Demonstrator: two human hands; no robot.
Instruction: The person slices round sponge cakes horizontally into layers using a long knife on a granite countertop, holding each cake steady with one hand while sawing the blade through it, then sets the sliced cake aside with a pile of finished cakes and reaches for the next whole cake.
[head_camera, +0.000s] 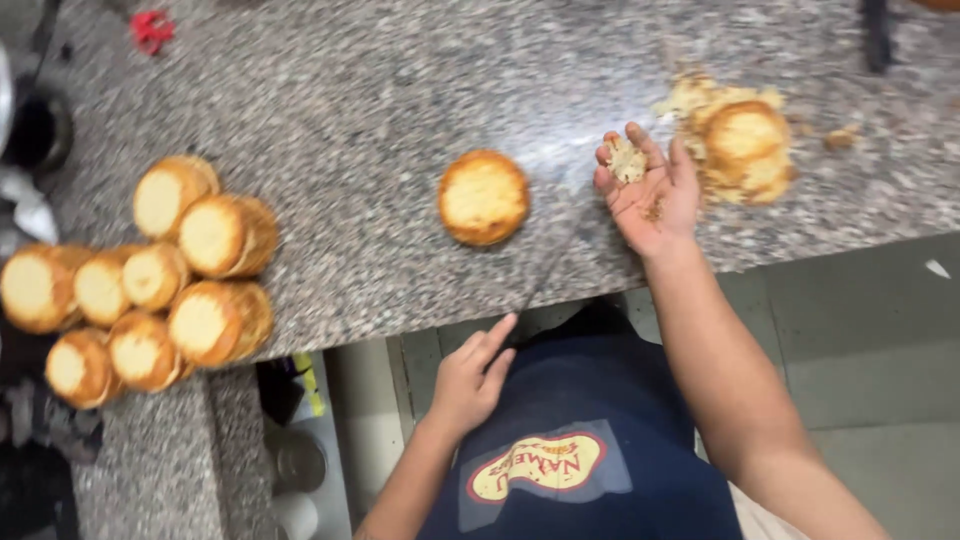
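Buns: eight stacked (150, 290), one apart (483, 196), one amid crumbs (745, 135).

The left hand (470, 375) is near the body, low in the scene, with the forearm bent in from the lower left. Its fingers are closed in a grip, the index finger stretched forward. The right hand (648, 190) is farther away, arm extended, palm turned up, fingers open and slightly curled.
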